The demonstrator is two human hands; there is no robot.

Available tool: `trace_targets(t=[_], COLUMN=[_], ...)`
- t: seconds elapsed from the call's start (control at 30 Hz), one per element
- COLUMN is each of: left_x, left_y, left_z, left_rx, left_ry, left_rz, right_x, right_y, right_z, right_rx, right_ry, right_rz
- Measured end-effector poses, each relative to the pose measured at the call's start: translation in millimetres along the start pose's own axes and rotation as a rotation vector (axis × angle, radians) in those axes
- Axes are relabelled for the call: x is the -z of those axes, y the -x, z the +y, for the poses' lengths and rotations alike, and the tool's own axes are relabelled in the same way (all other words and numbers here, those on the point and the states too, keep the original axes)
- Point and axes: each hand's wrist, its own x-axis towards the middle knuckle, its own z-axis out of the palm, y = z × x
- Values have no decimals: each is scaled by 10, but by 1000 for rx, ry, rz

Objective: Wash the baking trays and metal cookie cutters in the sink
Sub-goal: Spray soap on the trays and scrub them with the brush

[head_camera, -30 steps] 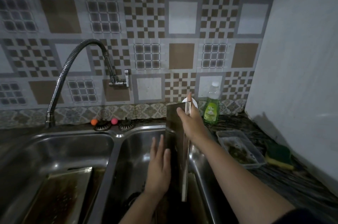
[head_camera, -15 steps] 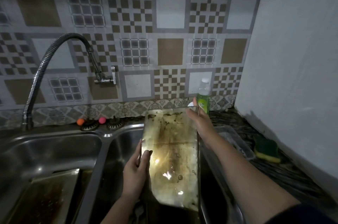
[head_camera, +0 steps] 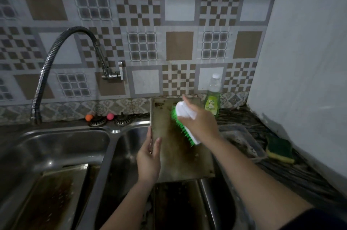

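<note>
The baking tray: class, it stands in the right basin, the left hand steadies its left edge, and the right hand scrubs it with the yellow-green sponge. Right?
Not quite. In the head view the right hand scrubs the baking tray with a green-bristled brush; the sponge lies on the counter. The left hand and the basin are as stated.

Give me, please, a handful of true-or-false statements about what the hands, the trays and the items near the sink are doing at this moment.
1. The right hand holds a white scrub brush with green bristles against the baking tray. True.
2. The left hand grips the tray's left edge. True.
3. Water runs from the faucet onto the tray. False: no water stream is visible.
4. The left basin is empty. False: another tray lies in it.
5. The green soap bottle stands on the counter behind the tray. True.
6. The sponge lies in the right basin. False: it lies on the counter at the right.
</note>
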Motion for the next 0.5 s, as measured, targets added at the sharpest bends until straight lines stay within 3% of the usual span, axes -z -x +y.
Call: trace_targets(t=[0.23,0.5], left_x=[182,172], left_y=[-174,22], left_z=[200,296], left_rx=[-44,-164], left_ry=[35,15], left_rz=[130,44], right_x=[-465,-380], right_y=[796,-237], right_z=[-314,-583], right_rx=[159,123], right_ry=[-1,88], right_rz=[-4,131])
